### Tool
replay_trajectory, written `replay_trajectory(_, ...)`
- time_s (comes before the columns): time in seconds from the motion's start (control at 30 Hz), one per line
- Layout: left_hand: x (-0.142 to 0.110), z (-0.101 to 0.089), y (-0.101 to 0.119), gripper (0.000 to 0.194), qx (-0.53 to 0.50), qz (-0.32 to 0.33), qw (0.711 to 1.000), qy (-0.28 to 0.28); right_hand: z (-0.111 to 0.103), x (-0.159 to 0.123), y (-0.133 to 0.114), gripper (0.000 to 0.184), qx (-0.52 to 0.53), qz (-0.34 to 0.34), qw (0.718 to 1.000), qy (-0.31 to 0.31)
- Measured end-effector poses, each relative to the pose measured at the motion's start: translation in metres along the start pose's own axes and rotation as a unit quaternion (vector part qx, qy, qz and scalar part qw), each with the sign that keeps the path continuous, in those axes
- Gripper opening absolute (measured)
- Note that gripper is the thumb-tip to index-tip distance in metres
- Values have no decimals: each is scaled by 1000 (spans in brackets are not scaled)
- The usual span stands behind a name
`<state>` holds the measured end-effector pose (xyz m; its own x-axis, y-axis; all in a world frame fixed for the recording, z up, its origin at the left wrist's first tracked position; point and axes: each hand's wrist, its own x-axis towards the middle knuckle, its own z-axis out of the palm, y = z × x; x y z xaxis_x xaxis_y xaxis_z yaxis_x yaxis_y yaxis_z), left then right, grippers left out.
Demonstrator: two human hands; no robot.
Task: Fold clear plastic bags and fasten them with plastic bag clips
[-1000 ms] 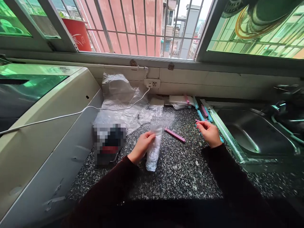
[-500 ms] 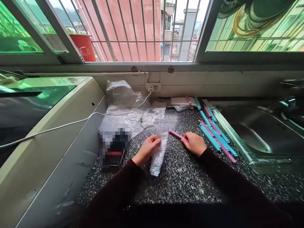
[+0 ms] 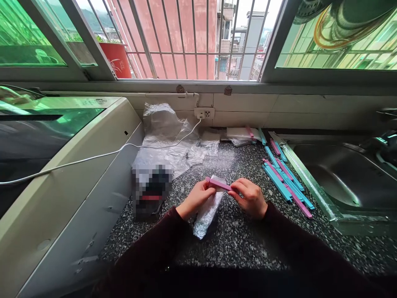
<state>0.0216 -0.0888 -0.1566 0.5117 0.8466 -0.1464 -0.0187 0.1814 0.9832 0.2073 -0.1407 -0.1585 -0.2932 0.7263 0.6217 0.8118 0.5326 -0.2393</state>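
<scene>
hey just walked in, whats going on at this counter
A person is holding a pink strip across the upper part of a crinkly, see-through bag. The left grip is on the bag by the strip's left end; the right grip pinches its right end. Whether the strip is fastened is too small to tell. More pink and blue strips lie beside the sink.

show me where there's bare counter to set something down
The roomiest bare patch looks to be the counter between the pouch and right sleeve, near the front edge. A smaller one lies beyond the right hand, between the plastic sheets and loose clips. Crowded: beside the sink, where clips lie bunched, and back left, under the sheets.
</scene>
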Motion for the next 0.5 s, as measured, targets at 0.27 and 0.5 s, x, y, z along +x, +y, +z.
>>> replay_trajectory(0.27,-2,-2,1,38,-42,-20,999,-7,-1,-1,2,12,29,-4,1000,-10)
replay_trajectory(0.5,-2,1,0,45,-46,-22,999,7,1,-3,2,19,-1,-19,999,-48)
